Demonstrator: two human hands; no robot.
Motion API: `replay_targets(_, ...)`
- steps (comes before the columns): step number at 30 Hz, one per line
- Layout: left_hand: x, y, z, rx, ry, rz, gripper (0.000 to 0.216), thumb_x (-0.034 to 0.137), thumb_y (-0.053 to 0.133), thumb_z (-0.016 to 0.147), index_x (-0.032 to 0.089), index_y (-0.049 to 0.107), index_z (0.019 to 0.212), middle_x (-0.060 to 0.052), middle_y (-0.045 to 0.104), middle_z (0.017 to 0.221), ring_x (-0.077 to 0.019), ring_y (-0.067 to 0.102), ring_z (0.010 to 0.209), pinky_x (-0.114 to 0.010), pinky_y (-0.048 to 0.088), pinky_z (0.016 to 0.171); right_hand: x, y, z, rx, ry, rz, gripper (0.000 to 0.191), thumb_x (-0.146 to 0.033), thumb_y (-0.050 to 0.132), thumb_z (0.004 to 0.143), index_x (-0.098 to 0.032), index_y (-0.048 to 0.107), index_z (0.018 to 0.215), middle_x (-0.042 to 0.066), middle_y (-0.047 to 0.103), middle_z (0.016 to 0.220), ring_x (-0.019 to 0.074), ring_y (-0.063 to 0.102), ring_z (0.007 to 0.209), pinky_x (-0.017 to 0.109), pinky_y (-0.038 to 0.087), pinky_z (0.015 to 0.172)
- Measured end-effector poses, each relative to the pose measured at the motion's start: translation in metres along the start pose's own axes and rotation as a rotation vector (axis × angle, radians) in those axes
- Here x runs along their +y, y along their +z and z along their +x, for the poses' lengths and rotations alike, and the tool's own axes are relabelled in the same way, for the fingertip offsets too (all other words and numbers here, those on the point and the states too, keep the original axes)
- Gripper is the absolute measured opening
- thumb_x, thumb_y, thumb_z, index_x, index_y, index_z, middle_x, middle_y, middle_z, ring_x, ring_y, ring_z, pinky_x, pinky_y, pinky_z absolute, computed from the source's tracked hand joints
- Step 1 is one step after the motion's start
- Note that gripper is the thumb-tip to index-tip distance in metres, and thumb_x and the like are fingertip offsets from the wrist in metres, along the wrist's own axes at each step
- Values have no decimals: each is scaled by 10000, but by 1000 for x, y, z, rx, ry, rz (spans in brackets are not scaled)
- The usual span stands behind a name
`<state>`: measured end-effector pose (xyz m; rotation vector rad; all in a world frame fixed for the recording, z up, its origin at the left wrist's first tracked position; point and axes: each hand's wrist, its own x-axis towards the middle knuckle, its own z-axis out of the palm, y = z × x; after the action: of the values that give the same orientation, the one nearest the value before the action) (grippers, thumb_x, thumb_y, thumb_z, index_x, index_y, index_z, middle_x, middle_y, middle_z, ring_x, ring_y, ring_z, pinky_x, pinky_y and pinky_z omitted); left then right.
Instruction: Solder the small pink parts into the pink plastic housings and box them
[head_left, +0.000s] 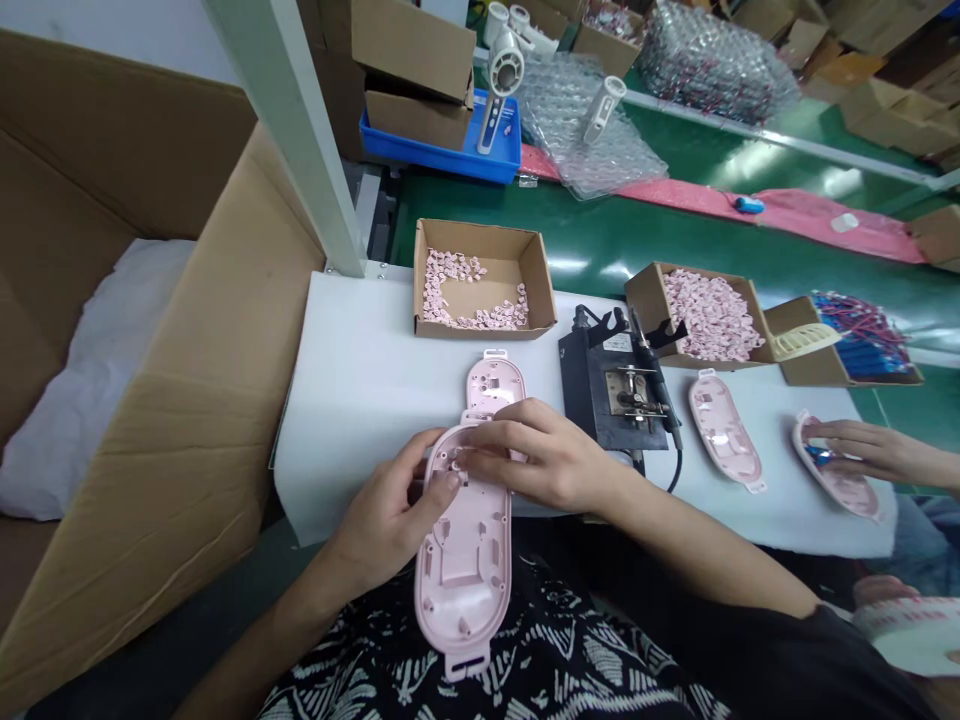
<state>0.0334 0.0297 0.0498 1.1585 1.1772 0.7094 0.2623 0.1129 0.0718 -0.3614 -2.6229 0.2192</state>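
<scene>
A long pink plastic shell (465,560) with rounded ends lies tilted across my lap and the table edge, its hollow side up. My left hand (390,510) is closed around the shell's left edge, the thumb resting inside. Over the upper end, my right hand (540,455) reaches in with bent fingers pressed together. Small pink plastic details (454,462) show at its fingertips; what the fingers pinch is mostly hidden. Beyond the hands, a second pink shell (496,378) lies on the white table covering, partly covered by the first shell and my right hand.
A shallow carton (480,327) holds small pink parts, and a fuller carton (652,300) stands farther right. Between them sits a black soldering-type device (592,390) with a cable. Another pink shell (725,430) lies right of it. A co-worker's hand (877,452) holds a shell. A large cardboard box (172,420) stands left.
</scene>
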Motion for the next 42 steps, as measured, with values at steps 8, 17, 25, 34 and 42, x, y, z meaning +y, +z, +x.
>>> replay_targets(8,6,-1,0,9,-12,15,440,471,587,995,276,529,1384,-57,701,1067,-230,682,951,-358,577,822,-4,4,2,6,82,74,236,-195,699,917,-134,685,1144,101,676,1238,221,572,1019,384,524,895)
replay_targets(17,6,0,-2,50,-42,30,386,473,604,987,291,523,1318,-10,709,913,-173,669,760,-289,530,660,-8,2,8,-16,127,77,249,-222,617,963,-220,680,1205,102,611,1280,254,556,1108,448,484,965)
replay_targets(25,14,2,-4,69,-41,61,364,460,604,982,265,516,1277,21,674,758,-146,607,616,-254,460,544,-13,3,22,30,325,383,273,-207,607,974,-178,607,1245,130,559,1322,219,574,1210,425,530,1039)
replay_targets(34,23,-1,-5,102,41,141,344,335,595,973,226,597,1299,-24,703,875,-206,682,830,-321,550,725,-17,-10,30,-120,363,621,455,-117,551,972,-229,504,1411,110,526,1385,194,539,1314,394,514,1129)
replay_targets(42,23,-2,-4,98,19,246,303,274,590,949,235,636,1246,7,710,823,-173,651,724,-292,493,625,-22,-8,29,-111,410,639,433,-130,521,994,-216,485,1417,122,499,1389,197,509,1332,407,484,1144)
